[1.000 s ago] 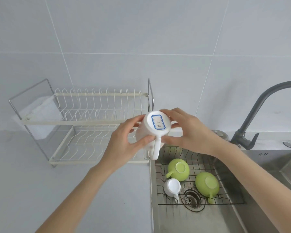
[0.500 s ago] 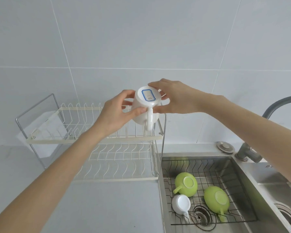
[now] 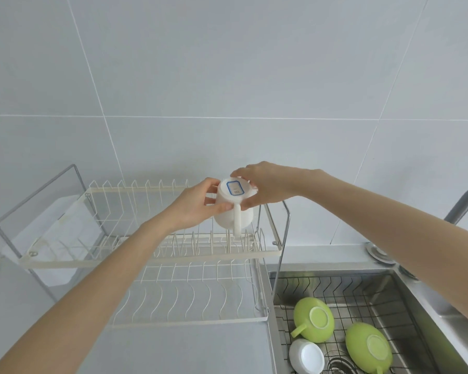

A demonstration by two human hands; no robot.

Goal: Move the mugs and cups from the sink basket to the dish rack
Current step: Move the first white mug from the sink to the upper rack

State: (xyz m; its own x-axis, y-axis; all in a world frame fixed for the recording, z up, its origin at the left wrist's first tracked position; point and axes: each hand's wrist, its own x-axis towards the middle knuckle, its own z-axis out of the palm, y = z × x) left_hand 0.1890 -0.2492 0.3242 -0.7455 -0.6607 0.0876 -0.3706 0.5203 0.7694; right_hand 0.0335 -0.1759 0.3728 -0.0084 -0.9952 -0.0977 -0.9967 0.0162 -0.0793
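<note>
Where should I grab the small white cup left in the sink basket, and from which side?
Grip the small white cup around its round wall from straight above. It sits upside down, flat base up, so the rim cannot be pinched. No handle shows on it from here. A green cup crowds its far side, so fingers probably fit best left and right.

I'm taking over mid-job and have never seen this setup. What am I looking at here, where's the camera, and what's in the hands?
No machine here: a person works bare-handed, and the one camera sits on their head, looking forward and down. The left hand and right hand together hold a white mug upside down over the top tier of the dish rack. To the right, in the sink basket, wait two green cups and a small white cup, all upside down.
</note>
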